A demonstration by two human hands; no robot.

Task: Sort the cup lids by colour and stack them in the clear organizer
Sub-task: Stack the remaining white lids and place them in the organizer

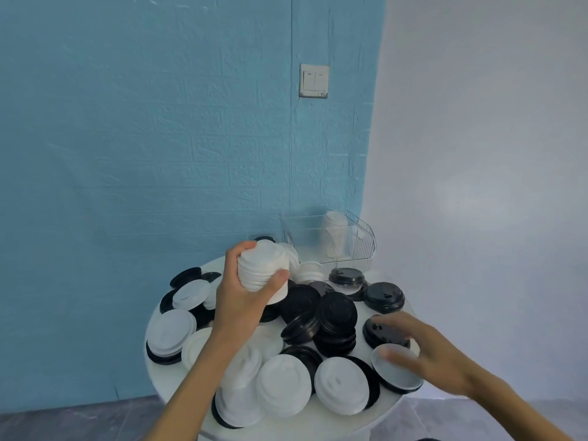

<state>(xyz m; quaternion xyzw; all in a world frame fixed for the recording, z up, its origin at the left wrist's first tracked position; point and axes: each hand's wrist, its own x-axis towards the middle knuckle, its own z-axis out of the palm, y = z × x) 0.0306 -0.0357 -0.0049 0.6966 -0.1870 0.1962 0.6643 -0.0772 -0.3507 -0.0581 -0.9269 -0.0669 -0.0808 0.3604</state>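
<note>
From the head view I see my left hand [241, 300] raised above the round white table [375, 418], closed firmly around a stack of white lids [262, 268]; the thumb presses the stack's right side and the fingers wrap its far side, holding it tilted a little over the pile. My right hand [436, 354] is low at the right edge of the table, fingers spread apart and slightly blurred, with the fingertips resting on or just over an upturned white lid [396, 367] that sits in a black one; I cannot tell whether it actually grips that lid. Just behind those fingers lies a black lid [380, 331] with its sip holes showing. The rest of the table is crowded with loose lids: white lids [283, 385] mostly along the near and left side, black lids [337, 319] heaped in short stacks in the middle and toward the right. At the far edge of the table, against the blue wall [143, 138], stands the clear organizer [305, 233], with a tall stack of white lids [334, 237] already upright in its right part, beside a wire basket [364, 240]. A light switch [314, 81] is on the wall above.
</note>
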